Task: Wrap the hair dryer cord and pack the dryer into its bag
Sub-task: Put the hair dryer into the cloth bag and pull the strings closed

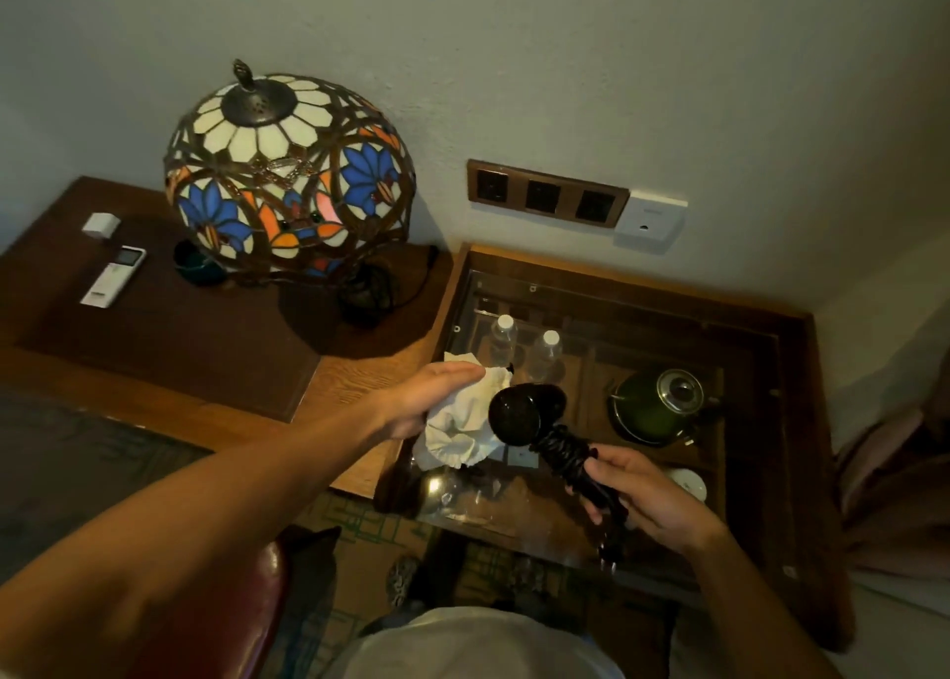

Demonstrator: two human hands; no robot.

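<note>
Right hand [647, 493] grips dryer [534, 416]; left hand [432, 396] holds bag [462, 432] beside.

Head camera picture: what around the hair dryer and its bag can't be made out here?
- Bag: its mouth faces away under the left hand, so open or closed is unclear.
- Hair dryer: handle buried under the wrapped cord and right hand.
- Plug: dark, blurred, prongs unreadable.
- Bottles: labels too small behind the glass.
</note>
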